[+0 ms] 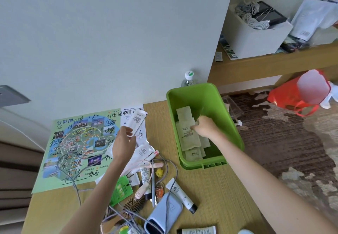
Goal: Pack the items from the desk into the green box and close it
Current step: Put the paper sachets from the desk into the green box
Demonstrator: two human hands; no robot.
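Note:
The green box (215,94) stands open at the desk's right edge, with several tan sachets (190,138) lying in it. My right hand (205,126) is inside the box, fingers curled over the sachets; whether it grips one I cannot tell. My left hand (123,143) is raised over the desk and pinches a white sachet (136,121). Loose items lie in front: a white tube with a black cap (181,193), a blue pouch (164,213), a pink cable (146,177), a hairbrush (134,204) and a green packet (122,190).
A green map sheet (76,147) with handwriting covers the desk's left part, and white papers (140,135) lie beside it. A water bottle (188,79) stands behind the box against the wall. A red bag (292,96) sits on the carpet to the right. A white bin (256,36) is on the shelf.

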